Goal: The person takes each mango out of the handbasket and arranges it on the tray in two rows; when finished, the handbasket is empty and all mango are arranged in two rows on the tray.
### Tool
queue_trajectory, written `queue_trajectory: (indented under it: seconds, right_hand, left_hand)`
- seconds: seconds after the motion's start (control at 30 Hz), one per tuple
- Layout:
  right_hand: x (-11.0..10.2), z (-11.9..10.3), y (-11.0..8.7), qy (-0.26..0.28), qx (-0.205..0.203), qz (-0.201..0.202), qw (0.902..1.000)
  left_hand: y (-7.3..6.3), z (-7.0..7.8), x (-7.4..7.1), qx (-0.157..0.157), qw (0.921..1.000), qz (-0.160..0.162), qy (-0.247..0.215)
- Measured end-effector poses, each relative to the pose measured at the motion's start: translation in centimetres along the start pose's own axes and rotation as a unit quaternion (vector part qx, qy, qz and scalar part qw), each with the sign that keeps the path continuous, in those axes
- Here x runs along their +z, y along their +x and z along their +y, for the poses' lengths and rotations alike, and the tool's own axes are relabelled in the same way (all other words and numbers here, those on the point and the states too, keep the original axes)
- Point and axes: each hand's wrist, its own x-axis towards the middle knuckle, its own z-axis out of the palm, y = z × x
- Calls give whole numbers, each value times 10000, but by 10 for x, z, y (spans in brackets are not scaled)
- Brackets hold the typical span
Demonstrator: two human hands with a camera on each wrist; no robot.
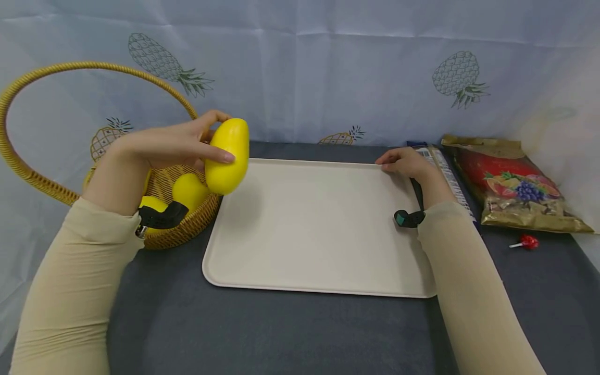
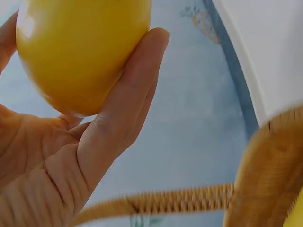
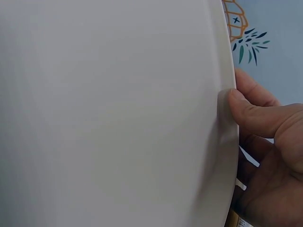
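Observation:
My left hand (image 1: 183,141) grips a smooth yellow mango (image 1: 228,156) between thumb and fingers, raised above the tray's left far corner. In the left wrist view the thumb lies along one side of the mango (image 2: 85,52), with fingertips on the opposite side. At the far right corner, my right hand (image 1: 407,164) pinches the rim of a cream rectangular tray (image 1: 319,229). The right wrist view has the thumb on the rim and the other fingers beyond the edge, partly hidden. Below the left forearm stands a wicker basket (image 1: 187,234) holding several yellow fruits (image 1: 189,191).
The basket's tall handle (image 1: 94,65) arches up at the left. Right of the tray lie a red and gold snack bag (image 1: 520,182), another packet (image 1: 450,172) partly behind the right arm, and a red lollipop (image 1: 529,241). A pineapple-print curtain (image 1: 300,73) hangs behind the dark table (image 1: 300,333).

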Motion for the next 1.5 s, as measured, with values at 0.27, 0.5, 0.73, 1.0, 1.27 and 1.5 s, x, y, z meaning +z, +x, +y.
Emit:
queue_trajectory:
  seconds: [0.27,0.5,0.73,1.0,1.27,1.5]
  right_hand:
    - [0,-1,0,-3,-76,44,10000]
    - [0,-3,-3,15,-118,50,9999]
    - [-1,-3,-4,43,-60,50,10000]
    - [-1,-4,-5,10,-58,-6,10000]
    - [-1,-3,-3,33,-32,13,10000]
    - [1,0,0,-4,65,63,10000]
  left_hand:
    - [26,12,22,169,9998,-118,18]
    - [50,17,41,416,9986,-118,-303]
    - [70,24,61,684,9950,-72,-730]
    - [93,30,85,631,9926,213,-1017]
    - [118,33,111,599,9902,515,-1152]
    - [142,30,131,446,9901,520,-1225]
